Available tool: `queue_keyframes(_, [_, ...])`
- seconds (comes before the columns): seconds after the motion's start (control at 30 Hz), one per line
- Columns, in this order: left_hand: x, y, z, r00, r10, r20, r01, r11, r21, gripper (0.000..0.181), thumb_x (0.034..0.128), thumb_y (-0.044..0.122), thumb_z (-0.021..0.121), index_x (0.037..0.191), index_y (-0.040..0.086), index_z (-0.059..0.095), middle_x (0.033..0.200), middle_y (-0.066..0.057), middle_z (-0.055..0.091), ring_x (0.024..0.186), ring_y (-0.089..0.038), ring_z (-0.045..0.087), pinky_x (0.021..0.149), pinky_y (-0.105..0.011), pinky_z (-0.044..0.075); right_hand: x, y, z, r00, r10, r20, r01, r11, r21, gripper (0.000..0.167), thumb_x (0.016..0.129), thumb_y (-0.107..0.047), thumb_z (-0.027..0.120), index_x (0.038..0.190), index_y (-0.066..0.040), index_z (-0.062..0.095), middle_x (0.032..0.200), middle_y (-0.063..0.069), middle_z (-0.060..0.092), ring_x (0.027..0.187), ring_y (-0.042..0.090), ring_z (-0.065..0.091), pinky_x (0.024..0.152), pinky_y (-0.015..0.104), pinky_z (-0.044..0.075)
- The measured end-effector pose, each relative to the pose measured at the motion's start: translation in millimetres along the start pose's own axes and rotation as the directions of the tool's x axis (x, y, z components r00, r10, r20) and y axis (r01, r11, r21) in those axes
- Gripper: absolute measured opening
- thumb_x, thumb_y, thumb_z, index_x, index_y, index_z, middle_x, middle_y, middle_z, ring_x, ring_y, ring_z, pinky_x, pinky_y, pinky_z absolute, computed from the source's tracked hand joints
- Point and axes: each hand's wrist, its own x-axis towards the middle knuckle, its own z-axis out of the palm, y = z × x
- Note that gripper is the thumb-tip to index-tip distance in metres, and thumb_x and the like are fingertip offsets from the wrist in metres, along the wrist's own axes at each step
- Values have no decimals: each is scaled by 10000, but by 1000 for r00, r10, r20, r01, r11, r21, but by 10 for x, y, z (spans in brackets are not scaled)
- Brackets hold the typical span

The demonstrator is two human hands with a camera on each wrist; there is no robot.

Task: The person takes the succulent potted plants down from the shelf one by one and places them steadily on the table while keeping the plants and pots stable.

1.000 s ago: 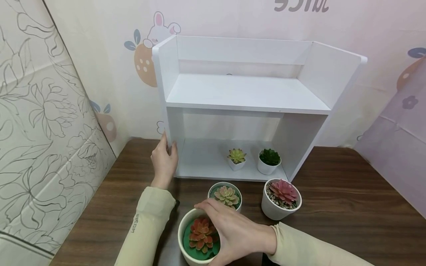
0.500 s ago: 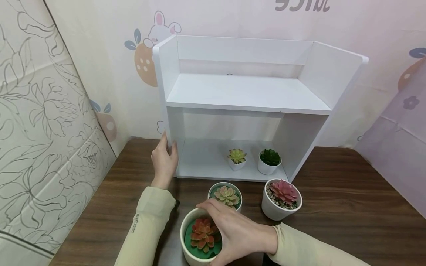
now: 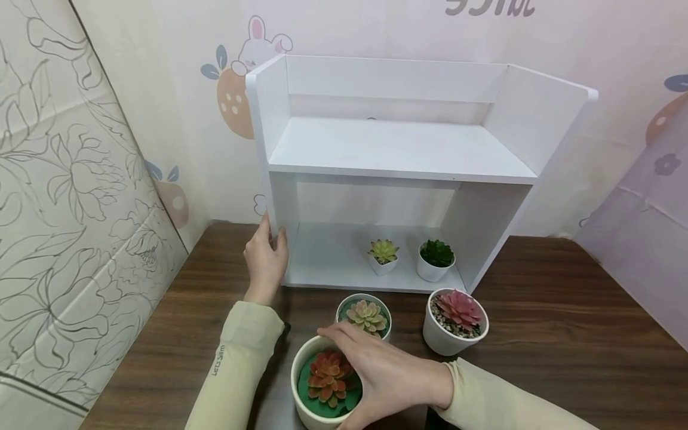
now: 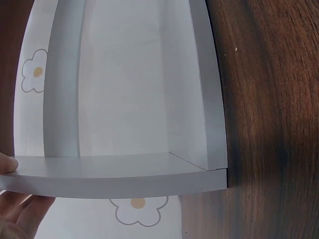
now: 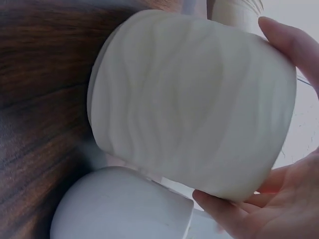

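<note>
My right hand [image 3: 395,373] holds a cream pot with a red-orange succulent [image 3: 329,382] by its rim, at the front of the table. In the right wrist view the wavy-sided pot [image 5: 194,104] stands on the wood between thumb and fingers. Just behind it is a white pot with a pale green succulent [image 3: 366,316], partly covered by the hand. My left hand [image 3: 266,263] grips the left side panel of a white two-tier shelf [image 3: 387,172]. In the left wrist view, thumb and fingers lie on opposite faces of that panel [image 4: 114,184].
On the lower tier stand a small yellow-green succulent [image 3: 383,257] and a dark green one [image 3: 435,260], both in white pots. A white pot with a pink succulent [image 3: 455,322] sits before the shelf's right corner. Behind the brown table [image 3: 570,310] is a printed wall covering [image 3: 537,36].
The red-orange succulent's pot has shifted very slightly to the right with my right hand. My left hand has stayed on the shelf panel.
</note>
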Motion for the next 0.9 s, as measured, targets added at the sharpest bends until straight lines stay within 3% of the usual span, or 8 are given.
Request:
queue_keyframes(0.3, [0,3,5,1000,-6,-8,6,1000,-3,448,950,80,547,1389,29,469,1271,-232,599,1104,-391,620,846,-489,537,-30,-37,-118,999,39,26,-40,999,35,1035,704,-559,779,1506,-171,252,1496,-34,328,1323,114,386,1053,363,411])
queue_keyframes(0.6, [-9,4,10,1000,5,-8,-5,1000,5,458,948,78,556,1393,19,463,1269,-244,596,1098,-401,619,840,-488,540,-58,-80,-300,995,95,-26,-93,993,72,978,726,-572,753,1503,-242,260,1516,-75,308,1342,104,374,1053,418,408])
queue_keyframes(0.9, [-9,-10,7,999,20,-27,-21,1000,-3,458,937,66,568,1382,11,476,1260,-243,603,1091,-395,625,838,-499,539,-31,-73,-387,987,101,-124,-100,995,9,967,732,-579,745,1496,-190,298,1495,-73,353,1335,112,409,1062,415,401])
